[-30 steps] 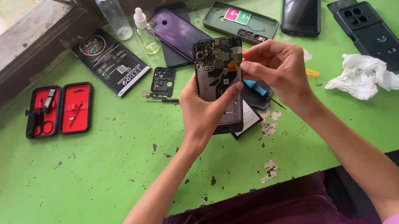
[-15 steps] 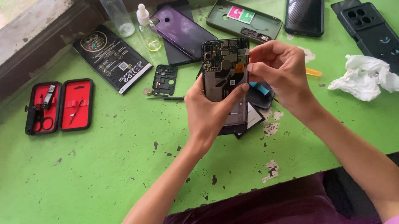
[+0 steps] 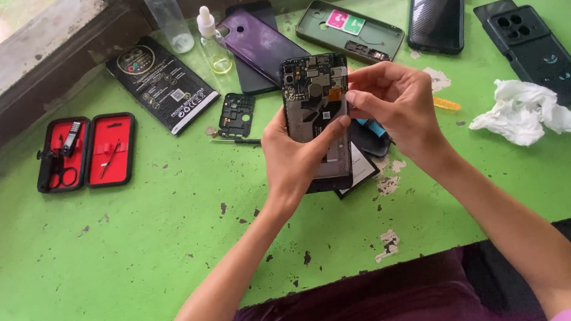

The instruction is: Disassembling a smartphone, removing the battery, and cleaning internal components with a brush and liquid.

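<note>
An opened phone (image 3: 315, 100) with its back cover off and circuit boards showing is held upright above the green table (image 3: 96, 261). My left hand (image 3: 293, 154) grips its lower half from the left and behind. My right hand (image 3: 394, 104) rests at the phone's right edge, fingertips pinched against the side near an orange part. Whether a small piece sits between those fingers is hidden. Under the hands lie a dark flat part and a white card (image 3: 360, 168).
On the table lie a red tool case (image 3: 86, 152), a black packet (image 3: 160, 83), a small circuit frame (image 3: 236, 114), two bottles (image 3: 167, 15), a purple phone back (image 3: 262, 43), a green case (image 3: 349, 30), two dark phones (image 3: 436, 8) and crumpled tissue (image 3: 528, 110).
The phone and both hands have shifted slightly right and down in view. My right fingers stay pinched at the phone's right edge.
</note>
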